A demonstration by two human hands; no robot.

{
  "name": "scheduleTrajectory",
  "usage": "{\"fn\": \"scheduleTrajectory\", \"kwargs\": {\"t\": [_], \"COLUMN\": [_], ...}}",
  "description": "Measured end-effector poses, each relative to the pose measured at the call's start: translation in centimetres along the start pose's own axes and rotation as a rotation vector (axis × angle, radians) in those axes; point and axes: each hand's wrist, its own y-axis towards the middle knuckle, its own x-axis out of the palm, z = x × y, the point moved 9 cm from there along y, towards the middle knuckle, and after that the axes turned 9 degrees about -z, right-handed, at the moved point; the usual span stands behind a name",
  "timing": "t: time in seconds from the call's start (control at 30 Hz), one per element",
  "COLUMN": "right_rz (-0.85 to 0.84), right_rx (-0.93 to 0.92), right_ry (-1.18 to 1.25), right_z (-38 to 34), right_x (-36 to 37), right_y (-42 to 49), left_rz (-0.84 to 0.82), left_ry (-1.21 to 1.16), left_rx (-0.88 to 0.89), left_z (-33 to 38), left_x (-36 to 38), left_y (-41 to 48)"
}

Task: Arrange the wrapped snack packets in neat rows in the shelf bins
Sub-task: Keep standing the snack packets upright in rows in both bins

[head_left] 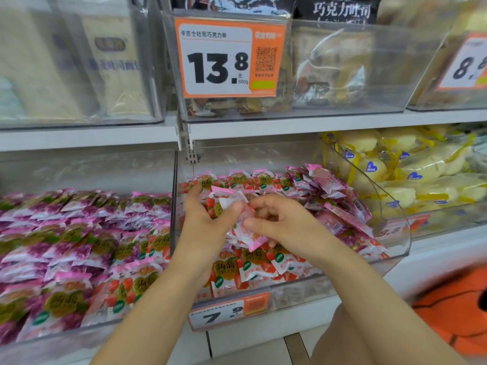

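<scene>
1. Left hand [208, 219] and right hand [282, 222] are close together, both pinching the held packets [247, 234].
2. They are above the middle bin [297, 291].
3. Strawberry packets [253, 264] lie in that bin, near rows flat, far right ones piled.
4. Purple packets [66, 233] fill the left bin, yellow packets [408, 164] the right.

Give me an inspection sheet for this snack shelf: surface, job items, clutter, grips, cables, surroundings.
Surface: white shelf carrying clear bins; middle bin in use.
Job's things: strawberry packets partly rowed in the middle bin, looser heap at its right; purple packets in the left bin.
Clutter: nothing seen.
Grips: left hand and right hand both hold strawberry packets above the middle bin.
Cables: nothing seen.
Surroundings: 13.8 price tag, yellow bread packs, orange object lower right.
</scene>
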Motion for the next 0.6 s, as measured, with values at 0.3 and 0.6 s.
{"fn": "scheduleTrajectory", "kwargs": {"t": [0.3,0.6], "right_rz": [0.273,0.378], "right_rx": [0.076,-0.16], "right_ry": [0.256,0.158], "right_z": [2.1,-0.3], "right_x": [-3.1,-4.3], "right_y": [-0.6,-1.0], "left_rz": [-0.115,-0.132], "left_ry": [-0.489,-0.424], "left_rx": [-0.157,-0.17], "left_z": [-0.6,-0.6], "left_x": [1.8,1.9], "left_y": [-0.1,-0.6]}}
